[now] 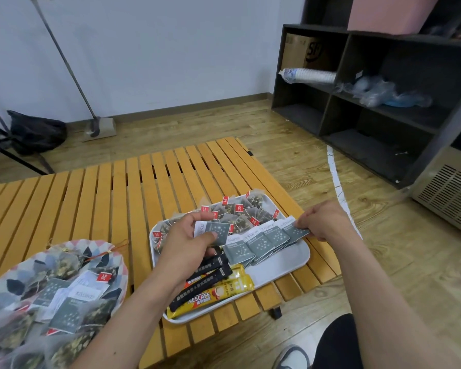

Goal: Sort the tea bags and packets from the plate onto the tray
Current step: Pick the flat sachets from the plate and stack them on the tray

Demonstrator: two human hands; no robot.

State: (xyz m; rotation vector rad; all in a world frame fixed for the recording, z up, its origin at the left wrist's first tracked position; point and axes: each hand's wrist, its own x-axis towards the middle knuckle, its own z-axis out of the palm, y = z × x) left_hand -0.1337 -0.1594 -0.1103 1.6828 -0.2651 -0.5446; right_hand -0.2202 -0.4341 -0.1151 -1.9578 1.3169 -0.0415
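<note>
1. Plank-floored room, slatted wooden table in front, mop leaning at the far-left wall.
2. At the left edge, patterned plate, heaped with mesh tea bags and grey packets; much sorting left, by the look of it.
3. Left grip over the tray's near-left part, thumb and fingers pinched on one held packet, above the black sticks and yellow sticks.
4. White tray centre-right: tagged bags at the far end, overlapping packet row across the middle.
5. Right grip clamped by fingertips on the end packet, rightmost in that row, near the tray's right rim.
6. Risks from here:
   - dragging the overlapped row out of line by tugging its end
   - mixing sorts by releasing the held packet short, onto the sticks
   - snagging a tag string and pulling bags along
</note>
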